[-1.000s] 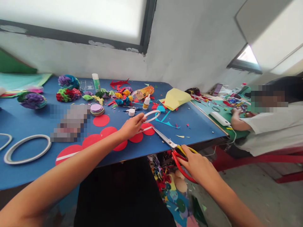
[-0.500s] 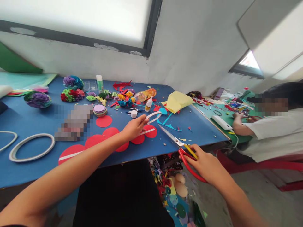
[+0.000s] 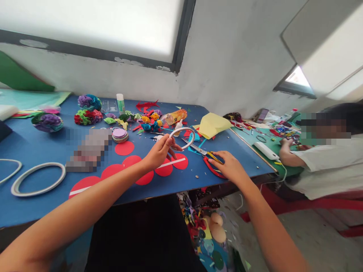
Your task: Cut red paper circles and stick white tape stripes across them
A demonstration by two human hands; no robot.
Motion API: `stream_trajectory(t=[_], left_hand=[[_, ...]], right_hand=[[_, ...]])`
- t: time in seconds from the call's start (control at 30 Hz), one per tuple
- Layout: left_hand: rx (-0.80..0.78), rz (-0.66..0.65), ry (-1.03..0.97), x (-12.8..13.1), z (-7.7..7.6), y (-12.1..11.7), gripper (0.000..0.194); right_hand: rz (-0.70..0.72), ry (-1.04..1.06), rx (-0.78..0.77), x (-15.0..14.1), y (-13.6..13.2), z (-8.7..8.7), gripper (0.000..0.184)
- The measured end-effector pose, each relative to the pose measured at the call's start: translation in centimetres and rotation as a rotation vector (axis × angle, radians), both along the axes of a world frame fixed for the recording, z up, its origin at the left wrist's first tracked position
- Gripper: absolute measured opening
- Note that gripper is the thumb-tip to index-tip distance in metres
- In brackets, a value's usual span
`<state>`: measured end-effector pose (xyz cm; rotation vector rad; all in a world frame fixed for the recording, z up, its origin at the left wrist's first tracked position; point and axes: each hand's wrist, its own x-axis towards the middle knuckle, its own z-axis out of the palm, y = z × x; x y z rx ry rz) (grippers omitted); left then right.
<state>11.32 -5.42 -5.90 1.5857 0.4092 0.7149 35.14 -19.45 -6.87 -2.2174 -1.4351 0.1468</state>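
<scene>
Blue table (image 3: 34,204): paper flowers (image 3: 85,115) at back left, glue stick (image 3: 121,102) upright, yellow paper (image 3: 212,124), big white ring (image 3: 36,179) front left. Another person's sleeve (image 3: 331,166) at the neighbouring green table (image 3: 252,141)

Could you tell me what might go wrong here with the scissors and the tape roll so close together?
The scissors lie under the right hand with blades pointing toward the left hand, which holds up the tape roll; the fingers could get nicked. The tape strip stretched over the red paper circles might lift or tear them. Loose scraps near the table edge could fall off.
</scene>
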Motion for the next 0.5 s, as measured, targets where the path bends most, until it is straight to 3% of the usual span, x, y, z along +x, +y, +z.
stream_trajectory(t=[0.07,0.17,0.27,0.4,0.5], left_hand=[[-0.003,-0.002,-0.016,0.1,0.1,0.0,0.041],[-0.004,0.001,-0.021,0.0,0.6,0.2,0.039],[-0.002,0.043,-0.010,-1.2,1.9,1.0,0.038],[0.037,0.184,-0.011,-5.3,4.0,2.0,0.040],[0.047,0.247,-0.048,-9.2,4.4,1.8,0.051]], right_hand=[[0.049,0.105,0.109,-1.0,0.8,0.9,0.045],[0.267,0.375,0.187,-3.5,2.5,2.4,0.056],[0.411,0.597,0.283,-6.0,4.8,3.5,0.053],[0.517,0.798,0.347,-9.1,7.9,4.5,0.041],[0.599,1.014,0.395,-12.0,9.4,5.1,0.034]])
